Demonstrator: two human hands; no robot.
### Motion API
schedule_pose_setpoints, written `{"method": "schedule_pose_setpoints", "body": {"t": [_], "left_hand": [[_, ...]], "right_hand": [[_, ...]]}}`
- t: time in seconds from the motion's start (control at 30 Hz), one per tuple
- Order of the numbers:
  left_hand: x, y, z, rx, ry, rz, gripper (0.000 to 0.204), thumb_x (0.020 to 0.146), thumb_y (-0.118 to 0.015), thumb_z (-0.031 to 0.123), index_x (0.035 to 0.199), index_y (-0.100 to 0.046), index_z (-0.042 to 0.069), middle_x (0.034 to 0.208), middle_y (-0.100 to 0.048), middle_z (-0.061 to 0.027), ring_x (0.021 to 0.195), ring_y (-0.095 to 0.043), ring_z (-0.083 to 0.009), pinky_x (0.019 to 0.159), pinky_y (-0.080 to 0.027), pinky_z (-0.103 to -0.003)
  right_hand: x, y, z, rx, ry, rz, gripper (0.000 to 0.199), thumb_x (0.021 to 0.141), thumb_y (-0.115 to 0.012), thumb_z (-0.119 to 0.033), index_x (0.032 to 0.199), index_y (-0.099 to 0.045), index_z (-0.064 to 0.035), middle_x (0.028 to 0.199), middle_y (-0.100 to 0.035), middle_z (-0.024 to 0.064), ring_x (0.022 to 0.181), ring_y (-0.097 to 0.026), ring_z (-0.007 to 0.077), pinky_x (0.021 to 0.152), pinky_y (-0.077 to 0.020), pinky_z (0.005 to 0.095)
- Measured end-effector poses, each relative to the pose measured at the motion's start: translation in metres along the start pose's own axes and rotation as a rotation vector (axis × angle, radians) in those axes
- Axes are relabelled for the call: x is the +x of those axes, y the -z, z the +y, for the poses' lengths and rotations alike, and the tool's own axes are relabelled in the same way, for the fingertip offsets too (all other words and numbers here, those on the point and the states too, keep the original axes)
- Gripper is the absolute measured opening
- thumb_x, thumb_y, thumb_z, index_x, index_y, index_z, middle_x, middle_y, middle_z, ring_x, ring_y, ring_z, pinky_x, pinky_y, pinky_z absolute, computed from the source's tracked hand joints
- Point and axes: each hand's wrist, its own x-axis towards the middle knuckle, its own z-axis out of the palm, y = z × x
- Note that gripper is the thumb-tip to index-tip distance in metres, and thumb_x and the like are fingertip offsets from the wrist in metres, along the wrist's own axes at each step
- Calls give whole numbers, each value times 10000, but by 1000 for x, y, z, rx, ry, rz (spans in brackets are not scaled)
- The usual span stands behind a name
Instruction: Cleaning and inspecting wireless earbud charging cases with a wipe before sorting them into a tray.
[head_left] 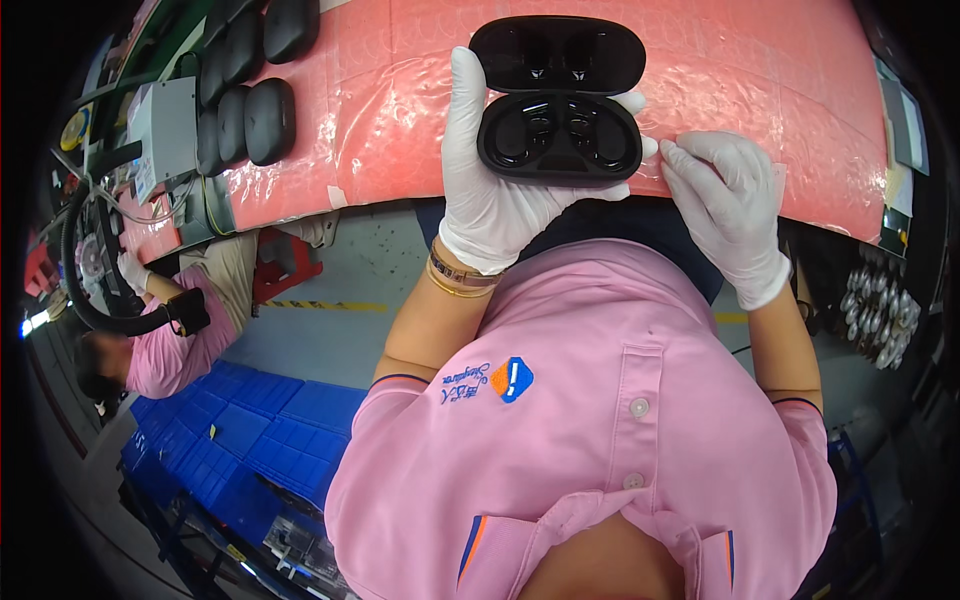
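Nearest, below the case, is the pink shirt point(590, 360); the gloved left hand point(505, 205) cradles the black case point(560, 140) from beneath, thumb spread along its left side; the case is open above the red mat point(380, 130), its lid point(557, 60) on the far side; just right of the case, the gloved right hand point(725, 190) has thumb and fingertips pressed together, on what I cannot tell; well left of the case sit closed cases point(270, 120); farther left, a co-worker point(185, 345).
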Motion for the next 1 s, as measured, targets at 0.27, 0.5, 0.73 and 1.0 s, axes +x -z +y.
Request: {"method": "schedule_pose_setpoints", "body": {"t": [0.27, 0.5, 0.73, 1.0], "left_hand": [[-1, -13, -11, 175, -154, 224, 881, 901, -283, 721, 1301, -461, -43, 1117, -613, -259, 981, -651, -370, 805, -583, -463], [-2, -27, -30, 366, -220, 253, 859, 910, -219, 723, 1237, -530, -7, 1051, -659, -196, 917, -671, -277, 819, -561, -397], [-2, -15, -36, 341, -288, 162, 935, 890, -229, 746, 1340, -428, -49, 1186, -590, -262, 1007, -629, -380, 887, -528, -456], [6, -8, -19, 126, -156, 134, 899, 905, -213, 729, 1253, -515, -42, 1096, -635, -227, 938, -664, -300, 803, -572, -420]], "right_hand": [[15, 23, -51, 982, -958, -207, 541, 1037, -302, -372, 773, -617, -19, 732, -599, 56, 547, -472, 81, 574, -389, 207], [25, 0, -61, 1506, -1109, -315, 515, 1011, -378, -445, 771, -603, -49, 604, -528, 25, 493, -389, 65, 495, -306, 200], [9, -40, -80, 1564, -926, 227, 357, 1001, -458, -349, 882, -567, -30, 711, -506, -55, 659, -465, 42, 588, -389, 239], [27, -17, -57, 1380, -929, -293, 661, 985, -226, -605, 1105, -542, -36, 707, -530, 26, 542, -449, 99, 500, -371, 229]]}}
